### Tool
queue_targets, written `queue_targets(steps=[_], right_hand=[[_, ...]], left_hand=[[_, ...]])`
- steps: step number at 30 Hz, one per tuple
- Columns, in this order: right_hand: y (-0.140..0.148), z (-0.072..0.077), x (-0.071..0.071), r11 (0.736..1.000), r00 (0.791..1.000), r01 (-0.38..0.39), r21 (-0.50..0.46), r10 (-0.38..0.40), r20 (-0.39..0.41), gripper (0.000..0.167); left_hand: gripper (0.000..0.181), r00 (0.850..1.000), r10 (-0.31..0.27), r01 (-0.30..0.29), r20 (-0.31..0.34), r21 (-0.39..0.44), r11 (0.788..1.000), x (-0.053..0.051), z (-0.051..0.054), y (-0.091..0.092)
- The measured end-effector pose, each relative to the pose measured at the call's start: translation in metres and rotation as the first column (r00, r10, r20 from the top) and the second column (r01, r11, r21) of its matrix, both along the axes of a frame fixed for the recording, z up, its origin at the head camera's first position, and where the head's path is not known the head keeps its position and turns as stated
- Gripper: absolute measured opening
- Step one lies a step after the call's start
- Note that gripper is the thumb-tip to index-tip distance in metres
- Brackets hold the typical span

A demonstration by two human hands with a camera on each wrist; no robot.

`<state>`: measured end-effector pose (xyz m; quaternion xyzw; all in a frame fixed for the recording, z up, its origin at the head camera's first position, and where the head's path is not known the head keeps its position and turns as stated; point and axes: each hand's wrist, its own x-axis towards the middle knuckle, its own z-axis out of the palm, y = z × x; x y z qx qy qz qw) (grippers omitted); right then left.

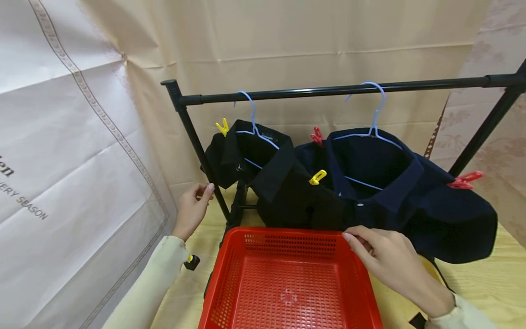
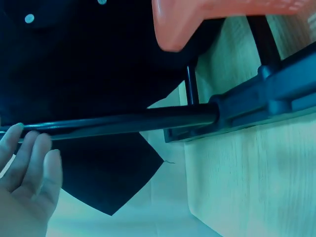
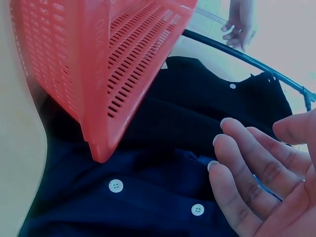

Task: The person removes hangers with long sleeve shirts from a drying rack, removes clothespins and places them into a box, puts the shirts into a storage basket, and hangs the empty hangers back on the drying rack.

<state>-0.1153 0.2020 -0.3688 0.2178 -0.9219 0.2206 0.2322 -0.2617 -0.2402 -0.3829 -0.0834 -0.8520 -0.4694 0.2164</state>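
Observation:
My left hand (image 1: 192, 210) is at the left post (image 1: 197, 146) of a black rack, its fingers loosely bent. In the left wrist view the fingertips of that hand (image 2: 30, 182) lie against or just beside the post (image 2: 138, 121); contact is unclear. Over the far right corner of a red basket (image 1: 287, 232) is my right hand (image 1: 390, 262), fingers relaxed. The right wrist view shows this hand (image 3: 261, 177) holding nothing, apart from the basket (image 3: 94, 69). Behind the basket, a black shirt (image 1: 283, 183) and a navy shirt (image 1: 448, 219) hang on blue hangers.
Yellow clips (image 1: 318, 177) and red clips (image 1: 466, 180) are on or beside the shirts. The rack's top bar (image 1: 304, 92) crosses above them. A small black and yellow object (image 1: 191, 262) lies left of the basket. Cloth sheets (image 1: 308, 41) hang behind and at the left.

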Motion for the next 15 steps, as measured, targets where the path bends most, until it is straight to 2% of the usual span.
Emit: queue_targets(steps=[4, 9, 12, 15], right_hand=[[-0.001, -0.001, -0.001, 1.000, 0.999, -0.023, 0.000, 0.023, 0.027, 0.011], [-0.001, -0.003, 0.000, 0.999, 0.999, -0.036, -0.011, 0.036, 0.024, 0.011], [0.000, -0.005, 0.001, 0.999, 0.999, -0.041, -0.016, 0.041, 0.027, 0.011], [0.000, -0.005, 0.001, 0.999, 0.998, -0.047, -0.021, 0.048, 0.033, 0.010]], left_hand=[[0.041, 0.998, 0.049, -0.045, -0.050, 0.073, 0.996, -0.006, 0.003, -0.006], [0.044, 0.998, 0.018, -0.008, -0.066, 0.157, 0.988, -0.016, 0.009, -0.007], [0.044, 0.998, 0.013, -0.001, -0.066, 0.174, 0.985, -0.020, 0.014, -0.005], [0.038, 0.995, 0.023, -0.006, -0.097, 0.170, 0.985, -0.021, 0.019, -0.001]])
